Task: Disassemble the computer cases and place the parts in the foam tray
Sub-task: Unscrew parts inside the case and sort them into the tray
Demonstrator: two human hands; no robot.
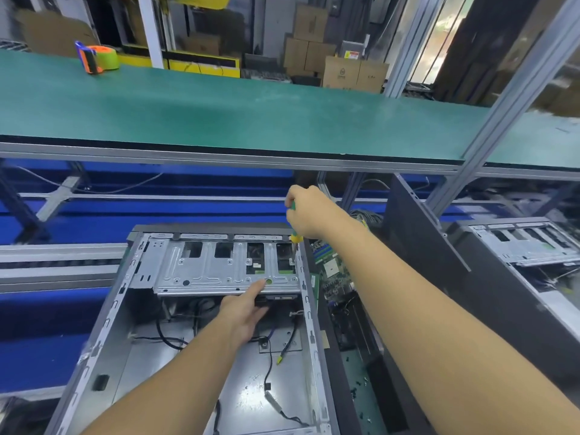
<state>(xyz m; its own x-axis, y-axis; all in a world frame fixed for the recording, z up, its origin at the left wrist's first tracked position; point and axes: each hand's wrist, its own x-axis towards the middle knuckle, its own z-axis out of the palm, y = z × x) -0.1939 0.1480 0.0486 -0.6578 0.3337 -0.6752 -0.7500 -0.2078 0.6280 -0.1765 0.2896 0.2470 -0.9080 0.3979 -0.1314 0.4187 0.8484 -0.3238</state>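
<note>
Left hand [248,312], at 6 o'clock, reaches into the open case [141,356] with straight fingers, its index touching the near edge of the drive cage [204,271]. Right hand [306,211], farther toward 12, grips a screwdriver [295,237] upright, its tip at the cage's far right corner. A circuit board [332,271] lies beside the case at 4 o'clock. A second case [533,246] sits at 3. Far off at 10, a tape dispenser [97,58] stands on a green shelf [251,114].
</note>
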